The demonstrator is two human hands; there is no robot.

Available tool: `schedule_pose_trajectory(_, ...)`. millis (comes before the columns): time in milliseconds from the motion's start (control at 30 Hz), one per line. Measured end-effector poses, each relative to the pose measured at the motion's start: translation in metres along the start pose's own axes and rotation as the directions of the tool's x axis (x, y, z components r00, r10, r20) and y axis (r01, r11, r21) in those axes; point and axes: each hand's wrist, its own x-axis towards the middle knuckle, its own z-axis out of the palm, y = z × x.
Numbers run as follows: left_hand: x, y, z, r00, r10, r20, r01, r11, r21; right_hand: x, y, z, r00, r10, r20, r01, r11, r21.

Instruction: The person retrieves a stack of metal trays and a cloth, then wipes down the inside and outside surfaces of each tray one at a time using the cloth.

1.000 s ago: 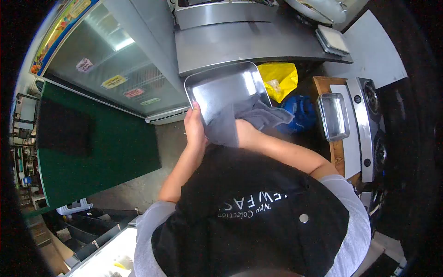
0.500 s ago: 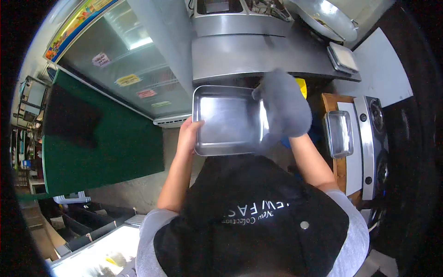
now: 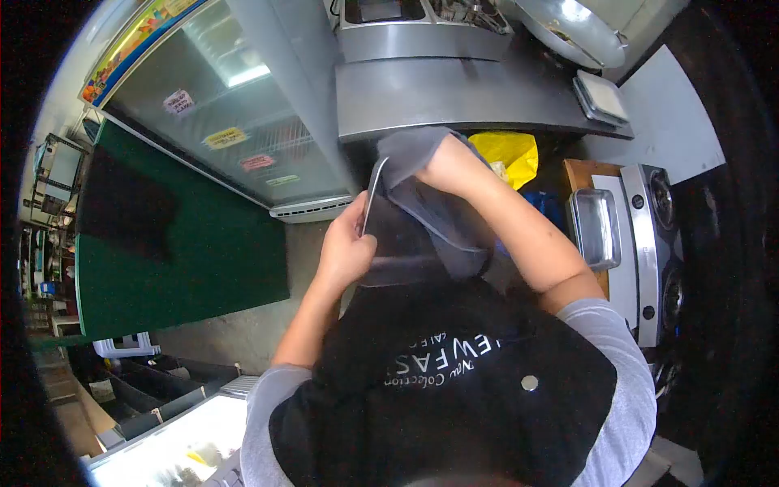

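My left hand is closed on the edge of a metal tray, which is tipped up so that mainly its rim faces me. A grey cloth lies over the tray's far edge and hangs down beside it. My right hand holds this cloth against the tray's far end, its fingers partly hidden in the fabric. The lower part of the cloth is blurred, and most of the tray's surface is hidden.
A steel counter runs across the front. Beyond my right arm are a yellow bag, a second metal tray and a gas stove. A glass-door fridge and a green surface are at the left.
The tray has turned from lying face-up to standing nearly on edge. My right hand and the cloth have moved left from the tray's right side to its far edge.
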Motion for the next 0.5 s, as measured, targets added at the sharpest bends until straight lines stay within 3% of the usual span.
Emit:
schedule_pose_trajectory(133, -0.003, -0.013, -0.002, 0.994, 0.032, -0.105, -0.031, 1.0, 0.004, -0.046, 0.039, 0.002, 1.0, 0.005, -0.004, -0.005, 1.0, 0.013)
schedule_pose_trajectory(200, -0.002, 0.0, 0.0, 0.997, 0.02, -0.077, -0.015, 0.998, 0.062, -0.059, 0.044, -0.001, 0.971, 0.227, 0.078, -0.223, 0.973, -0.057)
schedule_pose_trajectory(233, 0.0, 0.006, -0.001, 0.997, 0.021, -0.077, -0.016, 0.998, 0.064, -0.057, 0.039, -0.002, 0.971, 0.226, 0.076, -0.222, 0.973, -0.056)
schedule_pose_trajectory(300, 0.009, 0.016, -0.001, 1.0, -0.006, 0.023, 0.002, 0.988, 0.154, -0.045, 0.021, -0.009, 0.992, 0.07, -0.109, -0.087, 0.982, -0.167)
schedule_pose_trajectory(400, 0.019, 0.013, 0.011, 0.998, -0.037, 0.043, 0.027, 0.979, 0.202, -0.005, -0.021, -0.02, 0.995, -0.033, -0.096, 0.021, 0.993, -0.119)
schedule_pose_trajectory(433, 0.02, 0.013, 0.012, 0.998, -0.039, 0.059, 0.026, 0.978, 0.206, 0.003, -0.025, -0.026, 0.998, -0.068, -0.013, 0.065, 0.987, -0.146)
schedule_pose_trajectory(500, 0.021, 0.011, 0.01, 0.997, -0.074, 0.033, 0.069, 0.988, 0.138, 0.011, -0.026, -0.03, 0.996, 0.018, 0.086, -0.003, 0.985, -0.173)
